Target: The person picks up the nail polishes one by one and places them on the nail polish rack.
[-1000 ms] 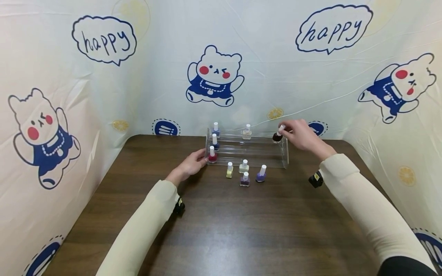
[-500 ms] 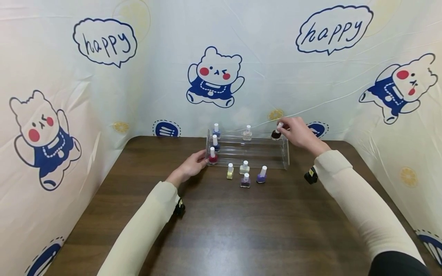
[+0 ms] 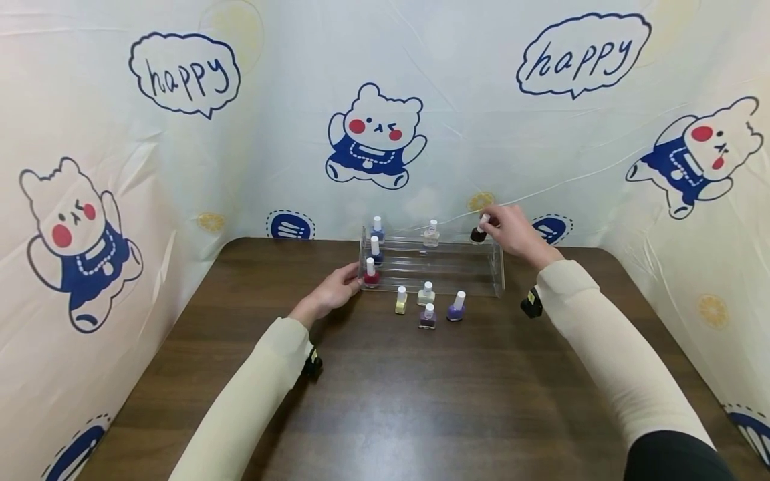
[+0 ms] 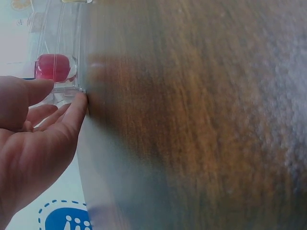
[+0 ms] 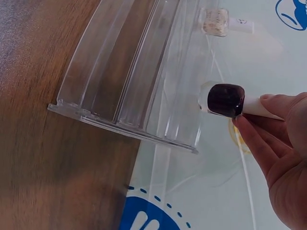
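My right hand (image 3: pixel 514 230) pinches the white cap of a dark nail polish bottle (image 5: pixel 225 99). The bottle is tilted at the top tier of a clear acrylic rack (image 3: pixel 445 274), near its right end. My left hand (image 3: pixel 333 288) touches the rack's left end panel with its fingertips, the fingers fairly straight. Just inside that panel a red nail polish bottle (image 4: pixel 53 68) stands on the lowest tier. A dark blue bottle (image 3: pixel 375 251) and a lighter blue bottle (image 3: pixel 377 230) stand above it. On the top tier, a clear glittery bottle (image 5: pixel 215 22) stands near the middle.
In front of the rack, on the wooden table (image 3: pixel 385 401), stand a yellow bottle (image 3: pixel 401 302), a pale bottle (image 3: pixel 426 295), a dark purple bottle (image 3: pixel 428 318) and a violet bottle (image 3: pixel 456 308). A printed curtain (image 3: pixel 271 153) surrounds the table's back and sides.
My right hand has moved slightly left along the top tier with the dark nail polish bottle. The left hand stays at the rack's left end.
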Tool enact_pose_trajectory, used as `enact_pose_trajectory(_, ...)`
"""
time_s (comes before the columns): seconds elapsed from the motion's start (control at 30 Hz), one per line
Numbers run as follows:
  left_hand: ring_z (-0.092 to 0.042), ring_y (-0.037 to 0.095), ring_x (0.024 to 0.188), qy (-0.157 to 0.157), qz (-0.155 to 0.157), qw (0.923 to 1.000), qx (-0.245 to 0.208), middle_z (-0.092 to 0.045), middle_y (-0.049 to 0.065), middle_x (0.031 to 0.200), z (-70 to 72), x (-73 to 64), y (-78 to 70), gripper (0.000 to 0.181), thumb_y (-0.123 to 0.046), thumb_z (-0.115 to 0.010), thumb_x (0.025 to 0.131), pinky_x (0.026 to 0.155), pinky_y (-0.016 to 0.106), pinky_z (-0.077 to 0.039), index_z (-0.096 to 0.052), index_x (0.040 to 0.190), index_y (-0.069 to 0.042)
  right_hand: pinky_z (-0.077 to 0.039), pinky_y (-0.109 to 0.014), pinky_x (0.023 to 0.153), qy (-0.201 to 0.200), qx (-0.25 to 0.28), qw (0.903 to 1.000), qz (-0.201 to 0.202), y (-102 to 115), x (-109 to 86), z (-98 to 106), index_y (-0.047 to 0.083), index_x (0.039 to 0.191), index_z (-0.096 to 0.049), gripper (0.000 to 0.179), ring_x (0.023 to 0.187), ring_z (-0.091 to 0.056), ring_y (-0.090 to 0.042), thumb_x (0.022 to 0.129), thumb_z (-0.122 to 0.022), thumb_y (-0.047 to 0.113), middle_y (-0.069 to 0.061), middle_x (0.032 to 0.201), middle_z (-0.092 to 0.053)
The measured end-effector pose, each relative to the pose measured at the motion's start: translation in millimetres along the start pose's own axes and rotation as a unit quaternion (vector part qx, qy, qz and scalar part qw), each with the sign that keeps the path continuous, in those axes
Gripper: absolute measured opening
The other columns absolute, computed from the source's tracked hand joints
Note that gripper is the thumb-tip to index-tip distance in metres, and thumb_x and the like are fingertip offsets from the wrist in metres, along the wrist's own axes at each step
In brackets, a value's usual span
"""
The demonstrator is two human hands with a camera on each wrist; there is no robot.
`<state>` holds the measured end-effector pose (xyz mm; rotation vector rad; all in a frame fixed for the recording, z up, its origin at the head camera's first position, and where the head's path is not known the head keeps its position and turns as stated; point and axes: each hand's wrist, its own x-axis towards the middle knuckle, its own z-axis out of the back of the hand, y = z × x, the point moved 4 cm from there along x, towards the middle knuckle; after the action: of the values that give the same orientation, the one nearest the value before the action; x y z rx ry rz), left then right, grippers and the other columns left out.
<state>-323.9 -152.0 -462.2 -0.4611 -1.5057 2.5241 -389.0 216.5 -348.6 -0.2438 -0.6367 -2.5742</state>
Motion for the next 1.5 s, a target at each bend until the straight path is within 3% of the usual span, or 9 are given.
enact_pose_trajectory(0.2, -0.034, 0.036, 0.149, -0.004, -0.002, 1.0000, -0.001, -0.037, 0.019, 0.162, 0.3, -1.0, -0.4, 0.057, -0.010, -0.048, 0.108, 0.123, 0.052, -0.025, -0.029, 0.162, -0.008, -0.053, -0.047, 0.076, 0.000, -0.006, 1.0000, 0.007, -4, 6.5, -9, -0.003, 0.100, -0.067, 0.011, 0.082, -0.065, -0.030, 0.102, -0.060, 0.005, -0.017, 0.090, -0.070)
enact_pose_trajectory(0.57, -0.035, 0.036, 0.149, -0.004, 0.001, 1.0000, 0.001, -0.036, 0.019, 0.162, 0.5, -0.7, 0.4, 0.057, -0.012, -0.048, 0.108, 0.122, 0.052, -0.026, -0.028, 0.162, -0.007, -0.049, -0.044, 0.072, 0.010, -0.009, 0.9998, -0.014, -4, 11.1, -19, -0.001, 0.100, -0.066, 0.015, 0.077, -0.058, -0.027, 0.104, -0.057, 0.009, -0.015, 0.087, -0.067)
enact_pose_trajectory(0.8, -0.036, 0.036, 0.149, -0.009, 0.004, 0.9999, 0.007, -0.038, 0.019, 0.161, 0.6, -2.7, -0.3, 0.057, -0.014, -0.049, 0.108, 0.123, 0.052, -0.026, -0.029, 0.162, -0.008, -0.051, -0.046, 0.077, 0.030, -0.013, 0.9990, -0.031, -5, 13.7, -21, -0.006, 0.113, -0.067, 0.018, 0.085, -0.061, -0.030, 0.102, -0.060, 0.007, -0.019, 0.096, -0.068)
enact_pose_trajectory(1.13, -0.036, 0.035, 0.149, -0.004, 0.010, 0.9999, 0.005, -0.036, 0.018, 0.163, 0.0, -3.3, 0.1, 0.058, -0.014, -0.049, 0.108, 0.122, 0.051, -0.026, -0.028, 0.162, -0.009, -0.055, -0.050, 0.088, 0.049, -0.004, 0.9975, -0.050, -7, 14.2, -24, -0.007, 0.135, -0.057, 0.036, 0.099, -0.065, -0.035, 0.101, -0.060, 0.007, -0.024, 0.109, -0.069)
enact_pose_trajectory(1.5, -0.035, 0.036, 0.149, -0.005, 0.009, 0.9999, 0.010, -0.037, 0.018, 0.162, 1.0, -1.0, 0.3, 0.057, -0.015, -0.049, 0.109, 0.122, 0.052, -0.026, -0.029, 0.162, -0.009, -0.055, -0.053, 0.089, 0.050, 0.012, 0.9978, -0.043, -5, 14.7, -19, -0.009, 0.137, -0.054, 0.039, 0.103, -0.067, -0.039, 0.101, -0.060, 0.006, -0.027, 0.112, -0.069)
